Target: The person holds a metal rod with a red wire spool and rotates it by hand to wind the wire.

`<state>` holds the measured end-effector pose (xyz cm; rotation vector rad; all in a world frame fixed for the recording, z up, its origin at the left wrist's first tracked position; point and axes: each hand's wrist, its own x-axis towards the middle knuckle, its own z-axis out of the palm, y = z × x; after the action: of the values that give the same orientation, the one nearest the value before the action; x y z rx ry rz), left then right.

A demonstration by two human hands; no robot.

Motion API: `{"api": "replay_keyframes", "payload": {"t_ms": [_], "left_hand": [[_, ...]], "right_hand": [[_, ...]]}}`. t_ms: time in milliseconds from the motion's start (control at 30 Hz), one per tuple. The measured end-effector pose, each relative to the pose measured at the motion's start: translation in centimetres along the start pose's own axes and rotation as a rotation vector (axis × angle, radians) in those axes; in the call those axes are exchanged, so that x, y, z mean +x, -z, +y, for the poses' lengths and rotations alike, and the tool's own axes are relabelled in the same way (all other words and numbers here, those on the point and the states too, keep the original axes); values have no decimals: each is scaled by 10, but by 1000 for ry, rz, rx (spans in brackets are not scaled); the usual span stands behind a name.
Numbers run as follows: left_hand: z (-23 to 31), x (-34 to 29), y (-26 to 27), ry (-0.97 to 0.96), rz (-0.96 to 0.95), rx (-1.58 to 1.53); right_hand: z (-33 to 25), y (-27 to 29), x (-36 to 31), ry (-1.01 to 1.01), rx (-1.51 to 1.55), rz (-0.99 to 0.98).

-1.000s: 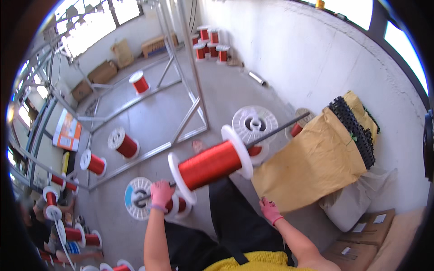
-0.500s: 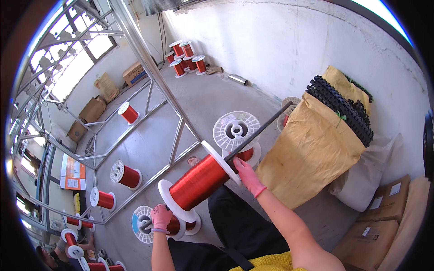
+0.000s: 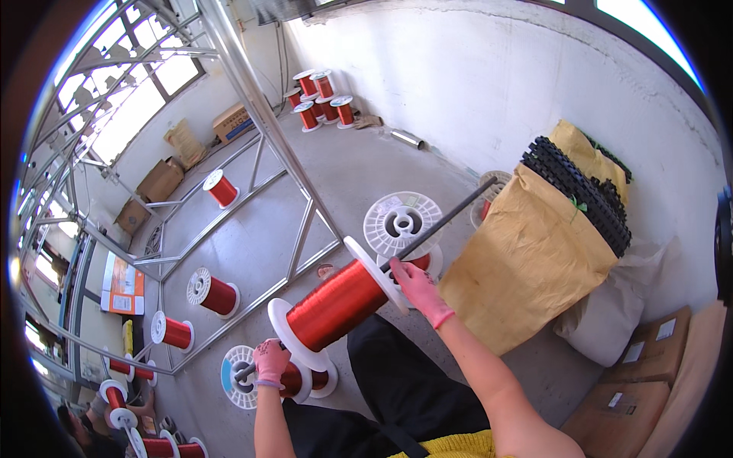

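A large spool of red wire (image 3: 337, 304) with white flanges hangs tilted in front of me, threaded on a long dark rod (image 3: 443, 221). My left hand (image 3: 272, 360), in a pink glove, is closed around the rod's lower left end. On the other side my right hand (image 3: 416, 288), also pink-gloved, grips the rod close to the upper flange. Below the left hand stand more red wire spools, one with a white ribbed flange (image 3: 240, 376). Beyond the right hand, a white-flanged spool (image 3: 402, 221) stands upright on the floor, partly hidden by the rod.
A metal frame (image 3: 305, 191) rises at left, with several red spools (image 3: 212, 293) in and around it. At right lie a tan sack (image 3: 500, 267) holding black toothed strips and cardboard boxes (image 3: 622, 408). A co-worker (image 3: 84, 431) is at lower left. More spools (image 3: 324, 107) stand along the far wall.
The view has shifted slightly. Both hands keep their hold on the rod, and the spool's position between them is nearly the same.
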<state>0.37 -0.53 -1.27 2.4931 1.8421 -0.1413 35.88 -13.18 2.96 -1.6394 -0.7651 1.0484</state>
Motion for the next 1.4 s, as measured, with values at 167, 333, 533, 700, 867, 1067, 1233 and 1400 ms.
{"api": "replay_keyframes", "payload": {"t_ms": [167, 333, 533, 700, 867, 1067, 1233, 1400], "left_hand": [[-3, 2, 3, 6, -15, 16], [-3, 0, 7, -50, -31, -9], [0, 0, 12, -30, -80, -57], [-1, 1, 6, -23, -52, -59], [-5, 1, 7, -27, -34, -79], [-1, 2, 10, -54, -45, -62], [-9, -1, 7, -49, -57, -52], [-5, 4, 11, -131, 16, -44]], "right_hand": [[11, -53, -23, 649, -286, 519], [9, -51, -15, 605, -385, 469], [6, -41, -14, 385, -405, 442], [-11, -14, -2, 230, -471, 324], [-73, -13, 20, 390, -242, 109], [-80, -41, 61, 267, -1010, 190], [51, -31, -25, 624, -430, 380], [227, 44, -57, 8, -818, 174]]}}
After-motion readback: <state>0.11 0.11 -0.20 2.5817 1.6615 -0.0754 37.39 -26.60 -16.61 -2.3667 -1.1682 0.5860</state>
